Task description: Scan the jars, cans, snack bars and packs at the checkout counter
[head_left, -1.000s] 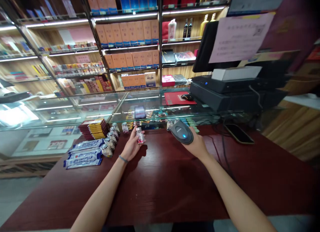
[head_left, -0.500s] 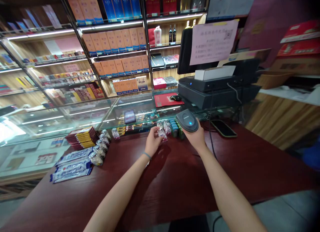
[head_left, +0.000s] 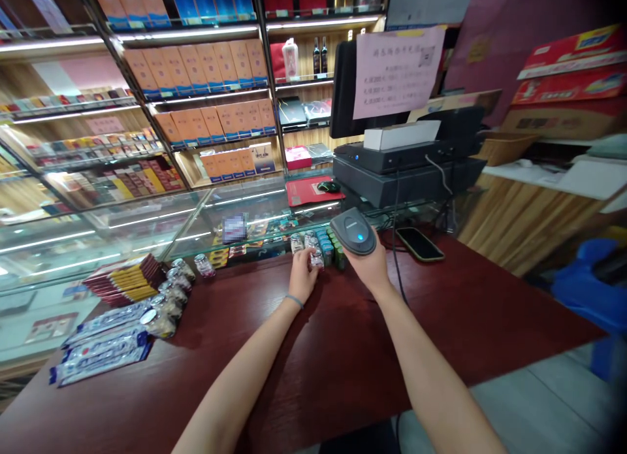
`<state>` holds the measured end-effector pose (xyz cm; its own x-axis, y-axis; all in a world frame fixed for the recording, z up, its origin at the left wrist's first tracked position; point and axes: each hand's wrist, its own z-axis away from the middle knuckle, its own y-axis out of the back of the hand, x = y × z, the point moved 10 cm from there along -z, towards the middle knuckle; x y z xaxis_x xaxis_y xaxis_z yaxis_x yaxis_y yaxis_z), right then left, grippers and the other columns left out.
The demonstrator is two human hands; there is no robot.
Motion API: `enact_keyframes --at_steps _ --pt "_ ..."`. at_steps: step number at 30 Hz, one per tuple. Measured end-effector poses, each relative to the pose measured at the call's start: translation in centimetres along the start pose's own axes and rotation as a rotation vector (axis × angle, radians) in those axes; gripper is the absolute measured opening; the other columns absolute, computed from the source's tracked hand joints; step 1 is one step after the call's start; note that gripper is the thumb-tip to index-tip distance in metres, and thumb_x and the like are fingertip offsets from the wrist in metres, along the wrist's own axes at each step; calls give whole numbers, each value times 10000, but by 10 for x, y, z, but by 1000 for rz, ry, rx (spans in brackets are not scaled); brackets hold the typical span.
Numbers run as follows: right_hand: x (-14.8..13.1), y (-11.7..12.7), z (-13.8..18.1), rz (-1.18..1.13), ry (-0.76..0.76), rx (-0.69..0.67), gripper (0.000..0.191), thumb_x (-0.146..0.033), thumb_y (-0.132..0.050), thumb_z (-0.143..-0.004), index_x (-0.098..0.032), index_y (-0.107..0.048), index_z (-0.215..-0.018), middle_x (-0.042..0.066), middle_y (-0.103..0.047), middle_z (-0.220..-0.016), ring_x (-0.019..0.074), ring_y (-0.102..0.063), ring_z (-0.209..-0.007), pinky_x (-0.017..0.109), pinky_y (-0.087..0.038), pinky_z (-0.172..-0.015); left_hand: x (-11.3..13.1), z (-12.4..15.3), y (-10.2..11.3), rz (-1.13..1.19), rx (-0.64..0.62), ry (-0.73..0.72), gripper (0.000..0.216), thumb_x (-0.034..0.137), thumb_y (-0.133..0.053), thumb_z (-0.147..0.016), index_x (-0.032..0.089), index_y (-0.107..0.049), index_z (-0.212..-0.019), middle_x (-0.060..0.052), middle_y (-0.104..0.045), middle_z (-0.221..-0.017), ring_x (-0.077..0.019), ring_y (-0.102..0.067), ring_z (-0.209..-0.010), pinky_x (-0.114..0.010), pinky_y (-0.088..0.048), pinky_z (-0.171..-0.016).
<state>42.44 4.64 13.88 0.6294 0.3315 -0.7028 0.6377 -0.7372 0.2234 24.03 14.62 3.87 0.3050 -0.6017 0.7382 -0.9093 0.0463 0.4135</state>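
Far left, item: blue-and-white packets [head_left: 105,346], lying overlapped on the table [head_left: 206,349].

Just beyond them: maroon-and-yellow packets [head_left: 127,281], leaning in a slanted stack.

To their right: a row of jars [head_left: 159,322], running from near to far; a single jar [head_left: 204,266] is standing apart, farther right.

Centre, far side of the table: the left hand [head_left: 302,281], bare, its fingers and thumb wrapping a held jar [head_left: 317,259] (how firmly they are pressing, the view is not telling). This jar is sitting among neighbouring jars [head_left: 296,243], its base partly hiding. It is looking small, stiff and probably light; its smooth, shiny side is likely offering little friction, and whether it is glass or plastic is not showing. A sensible hold is going around the body, below the lid, with gentle, even pressure.

Touching or just right of the jars (unclear which): green containers [head_left: 337,255], standing close together.

Next right: a scanner [head_left: 353,230], blue light glowing, hovering above the table. The right hand [head_left: 369,264] is gripping it from beneath, well apart from contact with the left. The rigid casing is probably weighing little; the handle is serving as the natural hold.

Right end: a dark cable [head_left: 399,285], trailing past a phone [head_left: 420,243] that is lying flat.
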Motion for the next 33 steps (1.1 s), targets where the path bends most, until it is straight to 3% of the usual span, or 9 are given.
enact_keyframes --at_steps 7,16,20,24,29,33 --pt "3 -2 1 -6 -27 -19 448 -380 -745 -709 -230 -567 -1091 97 -743 -931 281 -726 -911 375 -581 -780 -12 -2 -5 73 20 -6 564 90 -675 -773 224 -493 -1290 -92 -526 -1179 -212 -566 -1023 -369 -504 -913" --pt "0 -5 2 -22 -15 -33 418 -383 -740 -719 -230 -553 -1059 95 -739 -933 269 -724 -892 366 -572 -783 -25 0 -15 296 12 63 641 129 -716 -765 215 -425 -1329 -96 -536 -1141 -194 -594 -999 -375 -556 -883" --pt "4 -8 3 -34 -32 -43 416 -387 -746 -704 -232 -552 -1038 90 -742 -931 262 -725 -885 361 -573 -796 -25 3 -6 297 9 91 792 161 -789 -711 222 -384 -1390 -92 -516 -1156 -186 -601 -981 -370 -565 -859" --pt "2 -11 5 -18 -30 -62 419 -392 -748 -703 -224 -564 -1041 88 -743 -912 259 -725 -874 352 -573 -774 -27 10 39 162 67 133 764 205 -818 -704 236 -447 -1371 -88 -530 -1169 -203 -589 -1029 -371 -551 -883" --pt "-14 -21 13 2 25 -126 430 -377 -727 -724 -212 -567 -1087 94 -744 -922 254 -727 -820 352 -573 -742 -36 24 137 -8 273 93 493 252 -713 -827 218 -533 -1285 -86 -571 -1123 -208 -604 -1031 -369 -555 -873" --pt "-25 -34 21 47 47 -188 428 -392 -723 -726 -212 -583 -1088 89 -751 -862 266 -737 -804 323 -567 -673 -53 38 213 -138 440 95 455 265 -687 -847 203 -541 -1273 -102 -556 -1165 -221 -595 -1060 -391 -560 -897"
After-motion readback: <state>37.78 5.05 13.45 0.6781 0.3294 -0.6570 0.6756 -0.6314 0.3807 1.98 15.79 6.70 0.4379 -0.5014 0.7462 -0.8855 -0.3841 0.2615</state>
